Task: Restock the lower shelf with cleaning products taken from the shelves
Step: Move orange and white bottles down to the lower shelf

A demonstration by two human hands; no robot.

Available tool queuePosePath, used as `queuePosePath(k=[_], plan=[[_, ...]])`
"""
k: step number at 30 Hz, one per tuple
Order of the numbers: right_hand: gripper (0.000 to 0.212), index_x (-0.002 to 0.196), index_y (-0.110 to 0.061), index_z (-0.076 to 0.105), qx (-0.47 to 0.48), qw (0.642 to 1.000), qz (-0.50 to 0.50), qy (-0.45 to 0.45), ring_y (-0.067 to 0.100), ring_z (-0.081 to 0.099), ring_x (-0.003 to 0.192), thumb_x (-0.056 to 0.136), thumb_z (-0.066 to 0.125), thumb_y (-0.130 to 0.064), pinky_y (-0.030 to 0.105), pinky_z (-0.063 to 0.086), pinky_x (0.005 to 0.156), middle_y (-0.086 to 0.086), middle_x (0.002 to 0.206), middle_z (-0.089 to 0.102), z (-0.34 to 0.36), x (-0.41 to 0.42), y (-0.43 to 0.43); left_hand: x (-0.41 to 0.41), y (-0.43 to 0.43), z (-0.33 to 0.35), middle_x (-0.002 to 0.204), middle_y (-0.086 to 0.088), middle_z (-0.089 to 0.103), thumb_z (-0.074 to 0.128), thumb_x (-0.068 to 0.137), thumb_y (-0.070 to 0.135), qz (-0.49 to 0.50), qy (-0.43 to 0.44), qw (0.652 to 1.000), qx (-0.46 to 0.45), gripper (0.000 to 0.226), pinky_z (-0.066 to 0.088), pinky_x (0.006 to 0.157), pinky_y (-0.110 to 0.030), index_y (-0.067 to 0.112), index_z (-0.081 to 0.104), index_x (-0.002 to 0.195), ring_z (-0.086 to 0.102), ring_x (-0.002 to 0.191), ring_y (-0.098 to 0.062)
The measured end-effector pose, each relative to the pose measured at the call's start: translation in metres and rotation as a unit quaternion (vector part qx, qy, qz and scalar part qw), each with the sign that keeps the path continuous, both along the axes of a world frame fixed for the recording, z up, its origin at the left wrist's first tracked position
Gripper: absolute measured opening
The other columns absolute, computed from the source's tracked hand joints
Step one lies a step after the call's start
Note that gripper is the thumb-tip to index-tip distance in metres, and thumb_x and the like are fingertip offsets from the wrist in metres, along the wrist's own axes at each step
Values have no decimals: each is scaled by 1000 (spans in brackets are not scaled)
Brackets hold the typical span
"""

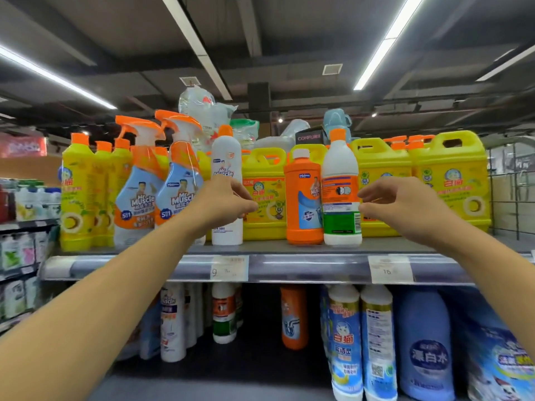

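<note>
Here left hand [228, 201], right hand [405, 204] flank orange bottle [304, 198]

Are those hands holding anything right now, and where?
Nothing yet. The left hand hovers before the tall white bottle; the right hand reaches beside the green-banded bottle, neither gripping.

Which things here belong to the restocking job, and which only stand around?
Job: left hand, right hand, orange bottle, white bottle with green band, white Mr Muscle bottle, lower shelf.
Just there: price tags, plastic-wrapped packs, ceiling lights.
</note>
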State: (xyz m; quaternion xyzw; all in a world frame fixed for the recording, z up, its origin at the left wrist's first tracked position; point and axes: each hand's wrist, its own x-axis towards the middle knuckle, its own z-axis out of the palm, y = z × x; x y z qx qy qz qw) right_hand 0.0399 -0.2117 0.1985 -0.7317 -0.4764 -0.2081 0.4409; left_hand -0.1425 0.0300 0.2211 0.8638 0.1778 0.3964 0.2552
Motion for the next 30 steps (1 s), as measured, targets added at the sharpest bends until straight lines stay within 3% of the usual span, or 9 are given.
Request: queuePosePath(k=[9,13,15,17,21,23,25,27,30], plan=[[29,106,-21,63,57,997,-44,21,15,61,96,80,74,-24,38,55,82,-1,105,66,8,11,24,57,-13,5,97,-2,67,78,81,29,-25,10,1000,12,23,60,70,-31,19,66,98,67,87,-18],[36,111,-20,60,90,993,-67,43,14,60,91,79,75,-27,34,55,70,-1,104,64,9,23,32,85,-27,8,86,5,64,78,79,31,-5,-77,996,48,19,48,45,-18,23,60,81,62,73,-9],[43,118,-19,57,106,990,-71,67,10,59,83,79,75,-29,24,47,55,0,104,62,11,30,37,98,-35,10,86,9,60,78,77,34,1,-110,992,54,25,50,55,-23,22,58,86,61,80,-11],[56,126,-19,51,104,986,-56,114,12,60,85,78,76,-32,22,43,52,0,110,61,12,35,43,107,-43,13,96,6,57,81,71,38,7,-126,991,32,46,55,66,-31,23,50,102,60,89,-15],[81,139,-17,39,90,971,-8,223,25,55,115,72,82,-34,43,51,89,6,131,54,11,44,56,121,-44,10,127,-12,48,90,60,30,37,-110,992,-56,99,55,88,-51,19,27,134,55,114,-31],[74,132,-18,44,85,962,35,257,24,58,111,70,84,-30,44,51,90,4,123,59,9,44,63,125,-42,6,122,-12,53,90,61,15,-20,-83,984,-157,94,54,87,-47,14,28,132,57,112,-31],[51,112,-22,58,73,961,81,253,19,63,100,68,85,-25,34,52,77,0,107,67,7,43,71,127,-38,2,106,-7,62,87,63,3,-76,-47,969,-229,69,52,71,-38,11,48,119,60,101,-28],[39,99,-24,64,69,967,99,225,15,66,90,66,86,-21,26,49,66,0,95,71,4,42,77,128,-31,-4,92,-2,65,88,62,1,-102,-23,962,-254,49,44,57,-30,15,60,100,60,86,-23],[40,98,-22,68,82,970,96,210,14,68,85,63,88,-21,28,53,68,1,91,73,3,44,83,131,-22,-12,97,-3,70,91,57,5,-133,-22,955,-266,52,48,59,-32,18,65,101,64,86,-22]])
